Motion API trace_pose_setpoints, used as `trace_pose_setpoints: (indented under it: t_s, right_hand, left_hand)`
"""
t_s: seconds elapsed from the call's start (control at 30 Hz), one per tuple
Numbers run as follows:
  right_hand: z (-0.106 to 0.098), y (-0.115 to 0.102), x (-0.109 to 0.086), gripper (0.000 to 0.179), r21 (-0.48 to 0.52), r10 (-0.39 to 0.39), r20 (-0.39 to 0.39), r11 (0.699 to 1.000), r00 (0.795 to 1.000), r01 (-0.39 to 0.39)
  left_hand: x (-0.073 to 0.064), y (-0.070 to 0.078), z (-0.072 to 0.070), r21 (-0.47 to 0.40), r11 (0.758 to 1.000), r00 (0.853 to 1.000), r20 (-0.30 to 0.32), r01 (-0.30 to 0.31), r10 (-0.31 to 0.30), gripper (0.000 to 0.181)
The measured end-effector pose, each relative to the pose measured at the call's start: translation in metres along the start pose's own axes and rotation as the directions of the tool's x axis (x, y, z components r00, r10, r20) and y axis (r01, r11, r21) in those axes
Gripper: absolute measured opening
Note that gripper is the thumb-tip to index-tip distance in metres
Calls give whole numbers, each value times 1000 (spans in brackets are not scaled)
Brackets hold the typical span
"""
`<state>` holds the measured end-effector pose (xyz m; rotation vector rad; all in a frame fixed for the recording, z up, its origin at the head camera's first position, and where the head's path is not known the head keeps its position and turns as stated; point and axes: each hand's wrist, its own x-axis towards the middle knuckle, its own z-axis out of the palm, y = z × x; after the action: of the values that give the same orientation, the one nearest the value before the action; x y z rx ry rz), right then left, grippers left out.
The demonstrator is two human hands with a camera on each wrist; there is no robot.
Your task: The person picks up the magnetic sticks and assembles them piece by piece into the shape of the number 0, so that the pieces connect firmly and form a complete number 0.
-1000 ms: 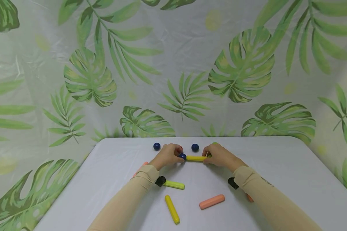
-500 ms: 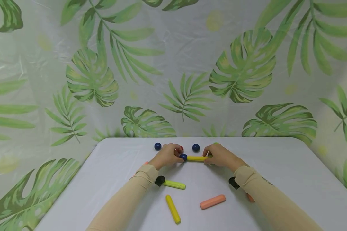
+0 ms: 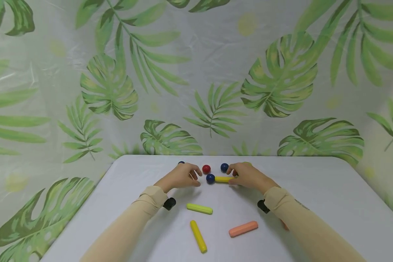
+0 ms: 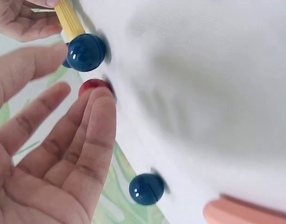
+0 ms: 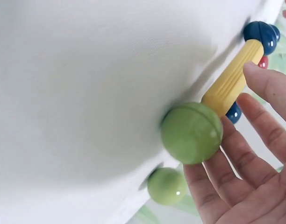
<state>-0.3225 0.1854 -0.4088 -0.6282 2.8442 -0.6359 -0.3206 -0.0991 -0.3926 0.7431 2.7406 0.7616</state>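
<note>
My left hand (image 3: 181,176) is raised off the table with its fingers spread and holds nothing; its palm and fingers fill the left side of the left wrist view. To its right lies a yellow magnetic rod (image 3: 222,179), with a dark blue ball (image 3: 210,178) touching its left end. A green ball (image 5: 192,133) meets the rod's other end. My right hand (image 3: 249,176) holds the rod lightly near that end, thumb on the near side and fingers behind it and the green ball. A red ball (image 3: 206,169) sits just behind the blue one.
Another blue ball (image 3: 224,167) stands farther back, and one more (image 4: 146,189) is partly behind my left hand. A second green ball (image 5: 166,185) lies behind the first. Nearer lie a yellow-green rod (image 3: 199,208), a yellow rod (image 3: 198,236) and an orange rod (image 3: 243,229).
My left hand has let go of the blue ball and moved away to the left, its fingers opening. The red ball now shows fully. My right hand stays at the yellow rod.
</note>
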Motion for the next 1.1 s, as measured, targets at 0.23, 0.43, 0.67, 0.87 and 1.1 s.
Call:
trace_pose_setpoints:
  t_s: [0.23, 0.43, 0.67, 0.87, 1.1]
  right_hand:
    - [5, -8, 8, 32, 27, -27, -4, 999, 1000, 27]
    - [11, -14, 15, 31, 11, -78, -12, 997, 997, 78]
    - [18, -20, 22, 30, 0, -131, -30, 991, 991, 131]
    - [24, -21, 28, 34, 28, -132, -22, 991, 991, 132]
    - [28, -22, 31, 37, 37, -122, -21, 992, 992, 123]
  left_hand:
    - [-22, 5, -4, -11, 997, 991, 105, -78, 79, 29]
    - [-34, 4, 1, 15, 991, 979, 155, -135, 131, 25]
    - [-46, 5, 7, 46, 989, 975, 179, -140, 130, 23]
    - [-53, 4, 12, 38, 991, 974, 192, -131, 122, 24]
    - [-57, 1, 15, 1, 988, 966, 206, -157, 154, 24]
